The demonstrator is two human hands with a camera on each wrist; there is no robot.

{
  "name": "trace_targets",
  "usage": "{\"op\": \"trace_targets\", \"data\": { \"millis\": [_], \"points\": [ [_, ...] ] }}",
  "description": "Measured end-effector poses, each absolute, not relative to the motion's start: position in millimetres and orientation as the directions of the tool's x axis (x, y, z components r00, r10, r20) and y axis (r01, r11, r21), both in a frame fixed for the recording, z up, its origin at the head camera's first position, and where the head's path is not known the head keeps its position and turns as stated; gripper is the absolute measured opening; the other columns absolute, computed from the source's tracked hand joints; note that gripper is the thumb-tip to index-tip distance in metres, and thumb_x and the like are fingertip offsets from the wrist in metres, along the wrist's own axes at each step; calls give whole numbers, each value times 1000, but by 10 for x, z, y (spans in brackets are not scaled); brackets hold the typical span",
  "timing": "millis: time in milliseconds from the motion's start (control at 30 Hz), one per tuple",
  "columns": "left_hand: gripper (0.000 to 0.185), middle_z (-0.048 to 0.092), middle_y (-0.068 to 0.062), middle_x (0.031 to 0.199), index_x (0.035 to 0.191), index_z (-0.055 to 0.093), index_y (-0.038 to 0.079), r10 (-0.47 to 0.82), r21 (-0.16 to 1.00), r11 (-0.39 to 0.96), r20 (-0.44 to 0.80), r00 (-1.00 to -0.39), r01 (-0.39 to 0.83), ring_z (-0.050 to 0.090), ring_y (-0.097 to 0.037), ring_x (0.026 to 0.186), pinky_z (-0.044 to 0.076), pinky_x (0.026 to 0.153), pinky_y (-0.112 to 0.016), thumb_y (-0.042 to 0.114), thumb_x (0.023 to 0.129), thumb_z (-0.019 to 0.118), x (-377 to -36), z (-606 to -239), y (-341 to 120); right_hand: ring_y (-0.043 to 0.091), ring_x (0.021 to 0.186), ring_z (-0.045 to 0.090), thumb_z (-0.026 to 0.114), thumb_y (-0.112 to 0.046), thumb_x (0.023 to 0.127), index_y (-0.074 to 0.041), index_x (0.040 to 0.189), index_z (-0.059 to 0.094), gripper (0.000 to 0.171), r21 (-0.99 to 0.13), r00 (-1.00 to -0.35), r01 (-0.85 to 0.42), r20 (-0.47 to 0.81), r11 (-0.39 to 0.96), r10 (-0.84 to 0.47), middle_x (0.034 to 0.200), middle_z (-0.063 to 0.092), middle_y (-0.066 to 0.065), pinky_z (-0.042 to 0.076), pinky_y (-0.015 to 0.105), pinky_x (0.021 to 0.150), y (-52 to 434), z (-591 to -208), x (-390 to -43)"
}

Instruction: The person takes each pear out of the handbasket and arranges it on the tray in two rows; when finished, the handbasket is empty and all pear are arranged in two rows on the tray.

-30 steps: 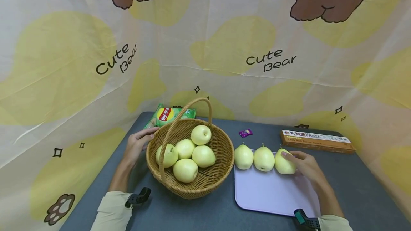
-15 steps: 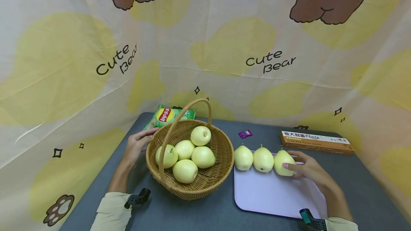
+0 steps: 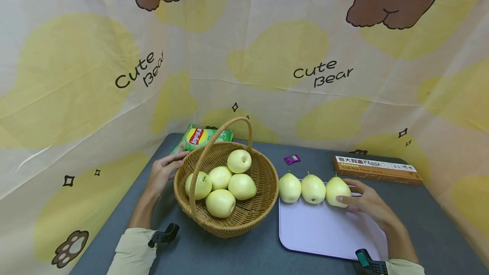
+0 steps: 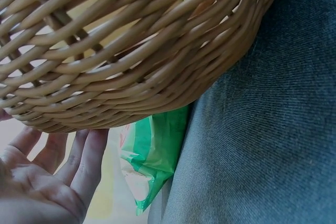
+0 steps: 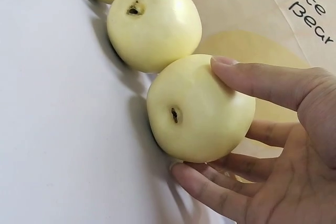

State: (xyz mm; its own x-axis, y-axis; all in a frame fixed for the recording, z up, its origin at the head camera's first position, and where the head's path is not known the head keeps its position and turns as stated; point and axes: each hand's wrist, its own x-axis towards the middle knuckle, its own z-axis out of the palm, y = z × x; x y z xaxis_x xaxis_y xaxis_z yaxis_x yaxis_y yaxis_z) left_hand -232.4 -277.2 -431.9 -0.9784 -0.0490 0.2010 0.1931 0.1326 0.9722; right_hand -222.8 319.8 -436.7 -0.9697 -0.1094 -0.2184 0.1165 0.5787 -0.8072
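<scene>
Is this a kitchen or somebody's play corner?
Probably neither: it looks like a small table set up for filming. A cartoon bear cloth hangs all round as a backdrop, the grey table holds a basket of pears, a white board and snacks, and the person wears wrist cameras.

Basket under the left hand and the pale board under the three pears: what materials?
Round tan basket: woven wicker or rattan, matt, open strand weave plain in the left wrist view. Pale lilac flat board: probably plastic, smooth, uniform, rounded corners; the surface alone cannot confirm it.
</scene>
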Motion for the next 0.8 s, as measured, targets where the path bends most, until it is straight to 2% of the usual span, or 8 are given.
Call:
{"op": "trace_targets", "data": {
  "millis": [167,533,667,800],
  "points": [
    [41,72,9,120,143,62,-6,-43,972,124,208,-977,202,72,-3,107,63,85,-26,16,109,57,-2330,-4325,-2775,28,113,67,78,-34,96,1,163,32,88,-817,-971,104,-208,567,-121,151,46,38,60,35,84,3203,-4358,-2216],
    [41,71,4,125,144,63,-3,-51,971,138,204,-978,196,71,-4,108,63,85,-27,18,109,58,-2313,-4320,-2774,28,111,69,77,-31,98,2,163,31,86,-834,-970,94,-199,543,-137,153,43,39,63,35,85,3234,-4327,-2200],
    [41,72,4,125,144,63,-3,-50,972,137,201,-978,193,71,-4,108,63,85,-26,18,109,58,-2312,-4316,-2774,37,120,67,76,-31,99,3,163,31,85,-830,-974,78,-180,552,-134,153,42,40,64,38,88,3263,-4302,-2187],
    [41,72,1,127,143,63,-4,-49,972,134,201,-978,193,71,-4,109,63,85,-26,18,109,58,-2316,-4312,-2772,51,135,53,74,-36,101,1,164,30,85,-785,-981,44,-153,618,-123,154,45,37,58,50,98,3294,-4252,-2176]
  ]
}}
